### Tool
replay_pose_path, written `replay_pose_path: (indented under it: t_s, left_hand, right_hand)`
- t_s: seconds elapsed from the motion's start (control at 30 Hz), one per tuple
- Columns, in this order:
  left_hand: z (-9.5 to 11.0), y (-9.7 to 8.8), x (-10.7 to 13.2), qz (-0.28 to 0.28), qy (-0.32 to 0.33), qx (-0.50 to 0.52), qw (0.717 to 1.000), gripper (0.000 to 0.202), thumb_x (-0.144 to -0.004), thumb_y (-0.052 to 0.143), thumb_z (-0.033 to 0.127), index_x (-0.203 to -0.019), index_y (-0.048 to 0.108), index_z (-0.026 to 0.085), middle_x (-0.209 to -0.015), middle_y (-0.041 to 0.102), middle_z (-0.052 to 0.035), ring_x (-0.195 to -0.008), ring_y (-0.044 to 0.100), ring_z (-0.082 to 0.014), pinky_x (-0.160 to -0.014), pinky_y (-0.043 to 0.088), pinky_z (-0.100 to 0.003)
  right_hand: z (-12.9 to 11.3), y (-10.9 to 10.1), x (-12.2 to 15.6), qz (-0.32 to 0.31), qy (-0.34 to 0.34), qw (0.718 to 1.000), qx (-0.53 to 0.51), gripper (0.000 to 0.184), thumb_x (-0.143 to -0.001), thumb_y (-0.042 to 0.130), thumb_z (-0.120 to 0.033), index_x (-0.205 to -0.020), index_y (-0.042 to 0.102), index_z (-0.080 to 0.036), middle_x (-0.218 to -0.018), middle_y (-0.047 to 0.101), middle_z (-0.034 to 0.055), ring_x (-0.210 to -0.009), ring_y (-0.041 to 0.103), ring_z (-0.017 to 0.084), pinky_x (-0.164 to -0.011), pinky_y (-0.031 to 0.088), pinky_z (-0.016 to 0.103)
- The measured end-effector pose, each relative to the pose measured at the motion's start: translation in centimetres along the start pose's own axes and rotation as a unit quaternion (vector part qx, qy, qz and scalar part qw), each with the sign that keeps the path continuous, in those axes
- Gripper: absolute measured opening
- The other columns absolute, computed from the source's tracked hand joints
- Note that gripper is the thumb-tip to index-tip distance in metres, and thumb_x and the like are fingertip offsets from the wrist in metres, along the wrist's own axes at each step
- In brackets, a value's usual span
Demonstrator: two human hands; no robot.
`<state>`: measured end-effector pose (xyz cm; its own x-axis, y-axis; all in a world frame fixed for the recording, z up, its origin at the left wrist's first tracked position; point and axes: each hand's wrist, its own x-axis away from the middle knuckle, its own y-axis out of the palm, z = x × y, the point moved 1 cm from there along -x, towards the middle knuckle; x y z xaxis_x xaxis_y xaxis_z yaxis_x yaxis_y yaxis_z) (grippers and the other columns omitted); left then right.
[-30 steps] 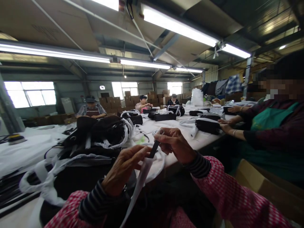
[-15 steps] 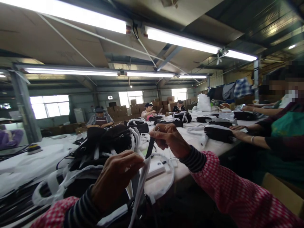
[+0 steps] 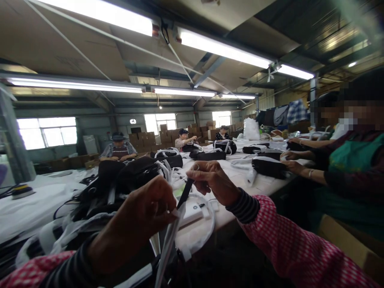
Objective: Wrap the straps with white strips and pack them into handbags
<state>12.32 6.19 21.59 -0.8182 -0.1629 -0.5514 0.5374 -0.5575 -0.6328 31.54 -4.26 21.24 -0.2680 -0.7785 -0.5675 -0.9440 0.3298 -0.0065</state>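
At one table [image 3: 259,185], left fingers [image 3: 167,217] pinch one white wrapper [image 3: 170,238], right fingers [image 3: 198,175] one strap [image 3: 186,192].

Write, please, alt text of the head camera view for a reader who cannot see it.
The person's right hand pinches the upper end of a black strap, while the left hand pinches thin white material lower along it. Beyond, black bags lie on a long table, with a co-worker in a green apron at the right.
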Motion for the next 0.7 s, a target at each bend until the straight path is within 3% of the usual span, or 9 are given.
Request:
replay_pose_path:
  t_s: [0.1, 0.3, 0.5, 0.7]
  left_hand:
    - [0.2, -0.7, -1.4, -0.044, -0.049, 0.120, 0.991, 0.022, -0.075, 0.082, 0.024, -0.078, 0.061, 0.018, -0.070, 0.054, 0.0040, -0.064, 0.048, -0.0110, -0.056, 0.039, -0.020]
    - [-0.2, -0.6, -2.6, -0.012, -0.097, 0.205, 0.974, 0.019, -0.069, 0.083, 0.019, -0.074, 0.064, 0.016, -0.072, 0.061, 0.0020, -0.067, 0.053, -0.0117, -0.062, 0.043, -0.022]
    - [-0.2, 0.1, -2.9, 0.049, -0.096, 0.248, 0.963, 0.022, -0.067, 0.083, 0.011, -0.068, 0.061, 0.016, -0.072, 0.065, 0.0022, -0.068, 0.057, -0.0112, -0.064, 0.046, -0.022]
    - [1.2, -1.0, -5.5, 0.105, -0.074, 0.300, 0.945, 0.030, -0.061, 0.084, 0.007, -0.063, 0.055, 0.016, -0.069, 0.068, 0.0020, -0.067, 0.061, -0.0111, -0.064, 0.049, -0.022]
  right_hand:
    - [-0.1, 0.2, 0.3, -0.028, 0.015, 0.999, -0.007, 0.032, -0.086, 0.074, -0.034, -0.067, 0.056, -0.017, -0.045, 0.051, -0.0064, -0.038, 0.038, 0.005, -0.039, 0.022, 0.020]
    - [0.7, 0.7, 0.0, -0.062, 0.069, 0.991, -0.100, 0.028, -0.085, 0.075, -0.031, -0.068, 0.058, -0.017, -0.048, 0.054, -0.0052, -0.035, 0.038, 0.006, -0.036, 0.023, 0.020]
    - [0.5, 0.4, -0.4, -0.043, 0.036, 0.996, -0.069, 0.029, -0.084, 0.076, -0.034, -0.069, 0.058, -0.016, -0.048, 0.053, -0.0059, -0.037, 0.040, 0.005, -0.036, 0.024, 0.019]
    - [-2.4, 0.1, -2.6, -0.031, -0.025, 0.999, -0.021, 0.032, -0.083, 0.076, -0.035, -0.066, 0.055, -0.018, -0.046, 0.053, -0.0064, -0.036, 0.039, 0.005, -0.034, 0.023, 0.018]
